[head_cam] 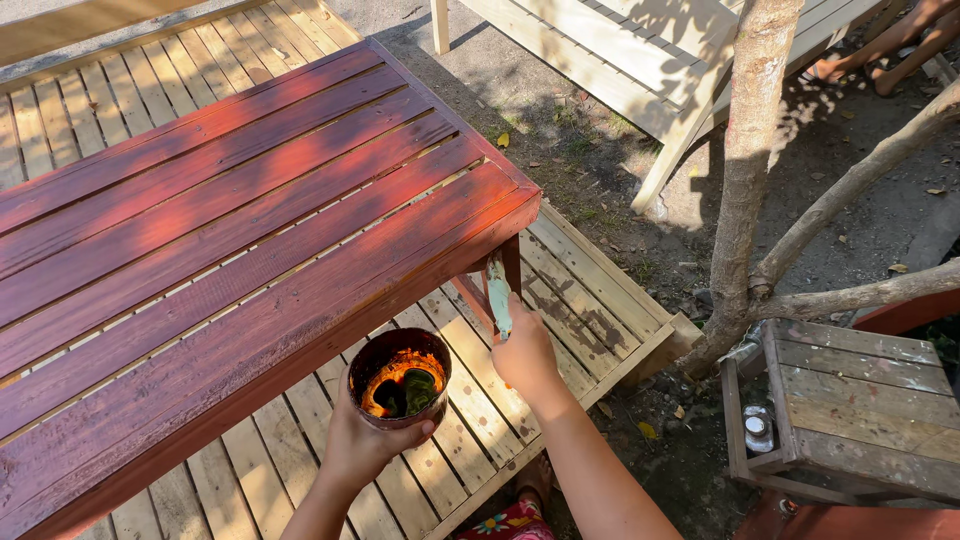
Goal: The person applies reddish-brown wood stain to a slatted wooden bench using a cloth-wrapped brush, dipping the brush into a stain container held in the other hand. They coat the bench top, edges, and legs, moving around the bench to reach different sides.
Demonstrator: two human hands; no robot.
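Outdoors: one stained table [230,210], left hand [355,440] one bowl [400,378], right hand [525,350] one brush [498,295].

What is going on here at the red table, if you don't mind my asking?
A person is staining a slatted wooden table outdoors. The left hand holds a small bowl with dark reddish stain in it. The right hand holds a brush up against the table's corner leg. The tabletop already looks glossy red-brown. Unstained slatted panels lie on the ground beneath, and a tree and a worn stool stand to the right.
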